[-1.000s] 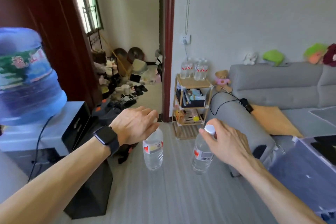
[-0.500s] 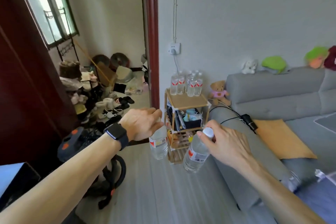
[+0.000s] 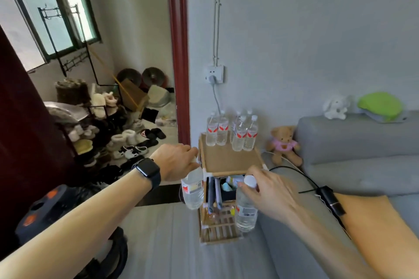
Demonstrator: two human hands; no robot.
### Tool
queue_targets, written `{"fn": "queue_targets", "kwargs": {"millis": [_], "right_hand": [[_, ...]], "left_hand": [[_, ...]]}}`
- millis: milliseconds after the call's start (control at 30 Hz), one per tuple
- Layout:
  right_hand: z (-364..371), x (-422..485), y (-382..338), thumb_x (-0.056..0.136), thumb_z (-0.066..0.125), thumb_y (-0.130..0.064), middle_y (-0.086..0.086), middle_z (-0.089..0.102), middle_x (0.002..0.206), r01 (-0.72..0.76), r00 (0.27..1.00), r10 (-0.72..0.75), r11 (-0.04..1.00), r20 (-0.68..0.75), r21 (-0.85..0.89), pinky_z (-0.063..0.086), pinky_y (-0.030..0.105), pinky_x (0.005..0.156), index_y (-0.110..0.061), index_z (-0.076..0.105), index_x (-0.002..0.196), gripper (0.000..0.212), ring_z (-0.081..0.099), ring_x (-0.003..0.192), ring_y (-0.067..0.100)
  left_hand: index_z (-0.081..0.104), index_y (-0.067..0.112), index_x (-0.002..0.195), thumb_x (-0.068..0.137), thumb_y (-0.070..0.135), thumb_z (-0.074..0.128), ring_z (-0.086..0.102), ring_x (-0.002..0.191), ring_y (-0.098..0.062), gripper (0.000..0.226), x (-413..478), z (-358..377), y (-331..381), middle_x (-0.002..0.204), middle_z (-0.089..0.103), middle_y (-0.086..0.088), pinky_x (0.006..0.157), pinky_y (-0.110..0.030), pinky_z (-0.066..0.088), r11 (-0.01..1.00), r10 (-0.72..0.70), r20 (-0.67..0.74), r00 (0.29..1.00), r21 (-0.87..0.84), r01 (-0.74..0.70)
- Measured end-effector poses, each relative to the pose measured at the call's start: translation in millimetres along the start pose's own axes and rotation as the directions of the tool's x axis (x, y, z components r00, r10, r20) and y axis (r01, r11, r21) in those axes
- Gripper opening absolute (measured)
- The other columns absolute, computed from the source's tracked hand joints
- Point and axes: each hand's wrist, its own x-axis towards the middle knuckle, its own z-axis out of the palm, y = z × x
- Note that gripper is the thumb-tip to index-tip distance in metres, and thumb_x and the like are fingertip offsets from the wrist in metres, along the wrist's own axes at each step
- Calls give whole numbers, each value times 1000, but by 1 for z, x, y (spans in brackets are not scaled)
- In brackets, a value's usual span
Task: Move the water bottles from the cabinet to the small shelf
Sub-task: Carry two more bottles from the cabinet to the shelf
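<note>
My left hand (image 3: 176,161) grips the top of a clear water bottle (image 3: 193,190) that hangs just left of the small wooden shelf (image 3: 229,161). From my right hand (image 3: 269,190) a second water bottle (image 3: 246,213) hangs by its white-capped neck, in front of the shelf's lower tiers. Several more bottles (image 3: 231,131) with red and white labels stand at the back of the shelf's top board. The front part of that board is bare. The cabinet is out of view.
A grey sofa (image 3: 353,142) with an orange cushion (image 3: 381,231) sits right of the shelf, its arm close to my right hand. A teddy bear (image 3: 284,145) and a black cable (image 3: 294,172) lie by the shelf. A doorway with shoes (image 3: 127,142) is to the left.
I have come much closer to the shelf, carrying both bottles. The water dispenser has left the view. Both hands keep their hold.
</note>
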Motion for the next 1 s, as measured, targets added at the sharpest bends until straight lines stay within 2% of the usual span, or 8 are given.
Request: {"fn": "queue_targets", "kwargs": {"millis": [200,333,433,533,667,767,900,1000], "right_hand": [[29,103,48,88,38,-66,-9,56,83,7,1000,-4,992,-26,126,49,41,67,-31,41,89,36,60,83,24],[55,163,74,92,41,-64,-8,63,93,3,1000,-4,992,7,123,45,38,68,-31,44,96,33,61,93,24],[71,210,85,92,39,-65,-6,65,100,-23,999,19,993,36,115,44,37,68,-33,44,101,34,61,95,24],[82,254,94,93,38,-65,-8,63,103,-35,996,25,992,83,120,44,37,67,-32,47,109,38,61,93,22],[103,312,106,93,38,-65,-10,59,91,-78,993,67,991,102,113,47,36,63,-32,43,98,34,58,81,15],[125,340,110,94,38,-59,-4,63,93,-115,987,97,984,131,136,46,37,63,-29,43,102,32,61,81,19],[146,369,113,96,37,-55,-2,67,98,-165,982,143,969,127,184,47,35,65,-27,42,125,40,64,85,21],[159,386,121,96,31,-60,1,67,100,-200,969,169,965,182,171,44,34,67,-27,46,122,45,64,89,24]], "left_hand": [[46,20,121,101,49,33,58,96,-22,37,93,18,-23,110,59,-1,76,-38,50,997,-76,45,996,-31,77],[48,19,121,100,51,34,60,92,-22,41,158,45,-39,103,60,0,78,-41,53,999,-48,94,994,-8,49],[47,17,124,100,53,34,62,91,-22,45,208,63,-52,103,62,-1,70,-35,48,999,-31,92,995,-13,32],[47,20,125,98,56,36,63,93,-22,47,250,79,-62,107,63,1,69,-33,46,990,-67,97,993,-116,78],[49,20,119,94,60,37,64,89,-23,49,303,108,-74,102,65,0,70,-36,50,967,-117,143,983,-209,145],[48,19,109,91,58,43,62,83,-23,44,332,128,-77,97,65,-2,66,-34,47,912,-187,195,963,-328,244],[49,18,109,87,57,49,60,77,-18,44,364,139,-74,89,62,2,61,-31,47,785,-284,233,930,-501,365],[48,19,110,88,55,50,60,74,-16,42,377,149,-67,85,61,4,55,-28,41,707,-335,258,906,-566,423]]}}
